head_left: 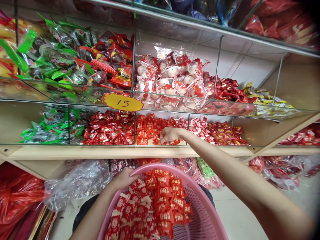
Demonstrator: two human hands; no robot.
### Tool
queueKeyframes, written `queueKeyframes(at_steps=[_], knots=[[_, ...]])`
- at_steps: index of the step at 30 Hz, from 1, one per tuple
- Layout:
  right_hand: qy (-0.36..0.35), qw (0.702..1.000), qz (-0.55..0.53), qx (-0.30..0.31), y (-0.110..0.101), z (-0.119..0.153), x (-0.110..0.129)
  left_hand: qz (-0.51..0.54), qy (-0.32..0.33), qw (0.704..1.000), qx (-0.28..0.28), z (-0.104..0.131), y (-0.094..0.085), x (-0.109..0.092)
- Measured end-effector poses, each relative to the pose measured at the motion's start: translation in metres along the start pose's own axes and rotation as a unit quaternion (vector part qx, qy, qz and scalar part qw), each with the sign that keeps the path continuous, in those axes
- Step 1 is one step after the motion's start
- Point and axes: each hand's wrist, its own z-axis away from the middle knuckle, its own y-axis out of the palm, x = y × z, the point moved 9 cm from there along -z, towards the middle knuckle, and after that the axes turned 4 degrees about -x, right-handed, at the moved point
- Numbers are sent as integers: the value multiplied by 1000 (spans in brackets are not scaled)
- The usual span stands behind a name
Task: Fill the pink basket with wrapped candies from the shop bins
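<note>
A pink plastic basket [203, 200] stands low in front of me. It holds white-and-red wrapped candies [133, 210] on the left and orange-red wrapped candies [165, 200] to the right. My left hand [126, 178] is closed over the basket's far left rim. Reaching forward, my right hand [171, 134] is inside a lower shelf compartment, against the orange-red candies [147, 126] there. Its fingers are curled down; what they hold, if anything, is hidden. Some pale shelf bottom shows beside those candies.
Glass dividers [135, 128] and a wooden front ledge [100, 152] border the compartments. Above, a glass shelf carries bagged snacks [172, 80] and a yellow price tag [123, 102] marked 15. Clear plastic bags [77, 181] lie under the ledge, with a red bag [20, 193] at left.
</note>
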Motion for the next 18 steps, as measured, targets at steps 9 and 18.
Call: queueKeyframes(at_steps=[9, 18], knots=[[-200, 969, -45, -137, -23, -5, 35, -2, 0, 1000, -6, 2, -1, -4], [-292, 917, 241, -126, 1, -10, 43, -14, 16, 1000, -17, 1, -4, -6]])
